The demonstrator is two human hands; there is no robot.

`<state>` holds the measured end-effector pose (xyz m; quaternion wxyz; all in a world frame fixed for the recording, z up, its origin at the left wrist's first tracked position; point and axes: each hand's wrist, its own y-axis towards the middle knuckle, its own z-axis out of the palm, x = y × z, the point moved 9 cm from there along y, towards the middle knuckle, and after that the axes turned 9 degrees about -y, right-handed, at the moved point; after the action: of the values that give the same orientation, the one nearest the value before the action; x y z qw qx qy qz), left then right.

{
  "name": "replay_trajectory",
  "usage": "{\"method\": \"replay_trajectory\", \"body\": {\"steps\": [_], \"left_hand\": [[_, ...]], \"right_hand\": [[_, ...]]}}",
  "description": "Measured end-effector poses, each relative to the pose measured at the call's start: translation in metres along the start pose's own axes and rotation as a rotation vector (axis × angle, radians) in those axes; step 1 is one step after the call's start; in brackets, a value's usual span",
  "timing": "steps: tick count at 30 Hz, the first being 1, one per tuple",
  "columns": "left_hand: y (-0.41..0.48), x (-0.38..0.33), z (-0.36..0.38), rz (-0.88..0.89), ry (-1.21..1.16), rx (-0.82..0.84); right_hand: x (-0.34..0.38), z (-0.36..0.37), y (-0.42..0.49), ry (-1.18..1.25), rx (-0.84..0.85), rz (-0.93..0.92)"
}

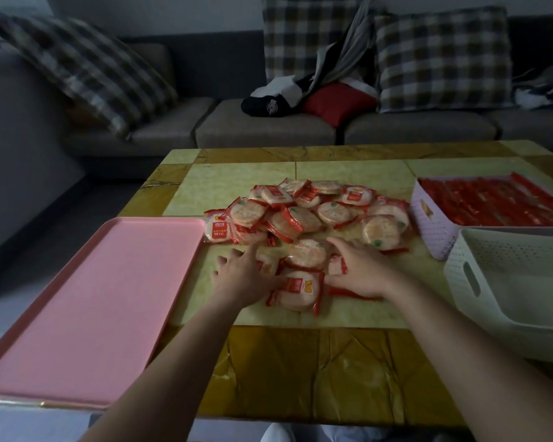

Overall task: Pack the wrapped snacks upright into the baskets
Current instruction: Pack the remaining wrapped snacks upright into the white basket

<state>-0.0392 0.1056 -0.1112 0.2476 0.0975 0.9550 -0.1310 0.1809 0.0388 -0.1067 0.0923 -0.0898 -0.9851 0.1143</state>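
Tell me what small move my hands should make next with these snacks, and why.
Probably close both hands around the few packets lying between them. The left hand and right hand lie flat on the near edge of the snack pile, neither holding anything. The white basket beside the right hand looks empty, while the lilac basket is already full.

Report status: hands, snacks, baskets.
Left hand and right hand flat on near snacks, nothing gripped. Snack pile loose on table. Purple basket full; white basket empty. Nothing blocking.
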Motion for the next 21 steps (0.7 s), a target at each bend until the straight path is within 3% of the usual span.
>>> {"method": "replay_trajectory", "body": {"steps": [9,11,14,16,17,21], "left_hand": [[-0.011,0.009,-0.019,-0.117,-0.301,-0.022],[-0.011,0.012,-0.027,-0.145,-0.523,-0.019],[-0.018,-0.005,-0.018,-0.111,-0.767,0.132],[-0.028,-0.024,0.002,-0.072,-0.647,0.244],[-0.031,-0.032,0.011,-0.056,-0.522,0.268],[-0.027,-0.039,0.018,-0.047,-0.158,0.266]], "right_hand": [[-0.020,-0.019,-0.015,-0.088,0.043,0.129],[-0.024,-0.034,-0.016,0.057,0.014,0.158],[-0.025,-0.053,-0.006,0.611,-0.174,0.200],[-0.017,-0.038,0.011,0.882,-0.203,0.227],[-0.012,-0.025,0.021,0.877,-0.170,0.234],[0.011,0.005,0.041,0.513,-0.010,0.193]]}}
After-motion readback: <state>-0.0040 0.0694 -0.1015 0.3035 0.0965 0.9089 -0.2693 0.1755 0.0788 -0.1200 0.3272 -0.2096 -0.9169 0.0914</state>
